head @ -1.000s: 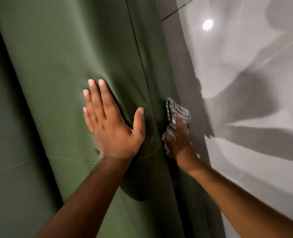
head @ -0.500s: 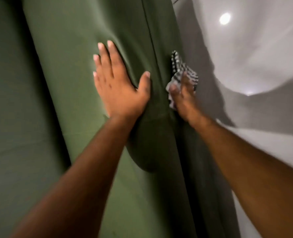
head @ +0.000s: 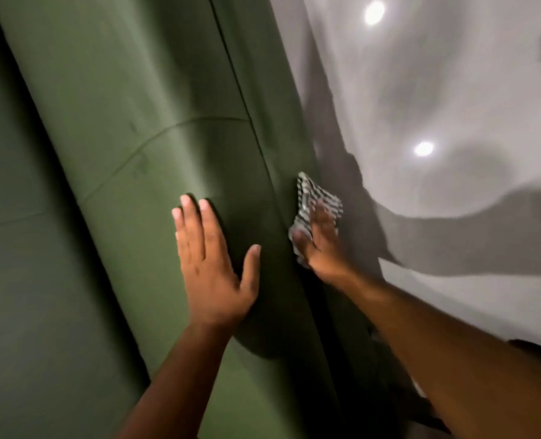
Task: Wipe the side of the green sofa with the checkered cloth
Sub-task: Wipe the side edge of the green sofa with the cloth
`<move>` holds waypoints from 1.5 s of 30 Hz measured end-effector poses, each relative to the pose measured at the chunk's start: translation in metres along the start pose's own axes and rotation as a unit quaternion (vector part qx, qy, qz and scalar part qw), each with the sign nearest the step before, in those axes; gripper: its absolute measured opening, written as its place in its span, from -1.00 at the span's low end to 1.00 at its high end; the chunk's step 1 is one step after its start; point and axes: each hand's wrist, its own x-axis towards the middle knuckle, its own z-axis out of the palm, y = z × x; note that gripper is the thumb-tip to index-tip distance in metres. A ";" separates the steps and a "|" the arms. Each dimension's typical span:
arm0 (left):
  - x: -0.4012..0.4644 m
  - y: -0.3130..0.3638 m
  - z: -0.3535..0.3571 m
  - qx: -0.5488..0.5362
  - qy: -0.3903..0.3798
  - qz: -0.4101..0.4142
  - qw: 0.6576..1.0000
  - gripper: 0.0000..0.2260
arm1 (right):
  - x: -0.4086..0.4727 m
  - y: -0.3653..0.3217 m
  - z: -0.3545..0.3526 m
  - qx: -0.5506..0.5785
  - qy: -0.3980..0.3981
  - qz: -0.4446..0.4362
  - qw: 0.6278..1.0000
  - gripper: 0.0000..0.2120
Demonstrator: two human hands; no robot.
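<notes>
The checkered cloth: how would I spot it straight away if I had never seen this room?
Find the big green sofa filling the left of the view, and follow its right edge down to where it meets the pale glossy floor. There the right hand presses a small crumpled checkered cloth against the sofa's side. It is the only patterned thing, dark and white checks among plain surfaces.

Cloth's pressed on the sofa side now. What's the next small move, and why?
Probably slide the right hand with the checkered cloth along the sofa's side panel. The left hand lies flat, bracing the armrest, and green panel lies ahead of the cloth.
</notes>
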 end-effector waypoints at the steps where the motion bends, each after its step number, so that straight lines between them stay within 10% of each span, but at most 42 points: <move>1: -0.001 -0.002 0.003 0.001 0.015 -0.003 1.000 -0.25 | 0.025 0.002 0.002 -0.006 0.002 -0.011 1.000 -0.33; 7: 0.002 0.001 0.007 -0.007 0.043 -0.006 0.999 -0.27 | 0.111 -0.021 0.008 0.024 -0.014 0.044 0.999 -0.20; 19: -0.070 0.006 0.012 -0.037 0.011 -0.055 0.998 -0.26 | -0.192 0.106 0.058 0.067 0.011 0.170 0.983 -0.38; 33: -0.073 0.009 0.016 -0.018 0.025 -0.052 0.998 -0.24 | -0.004 0.052 0.020 0.076 0.009 0.121 0.990 -0.11; 43: -0.054 0.010 0.007 0.025 0.000 -0.024 0.999 -0.18 | -0.162 0.085 0.034 0.106 -0.034 0.207 0.972 -0.77; 45: -0.054 0.010 0.007 0.025 -0.006 -0.025 0.999 -0.18 | -0.183 0.093 0.040 0.090 -0.050 0.239 0.965 -0.47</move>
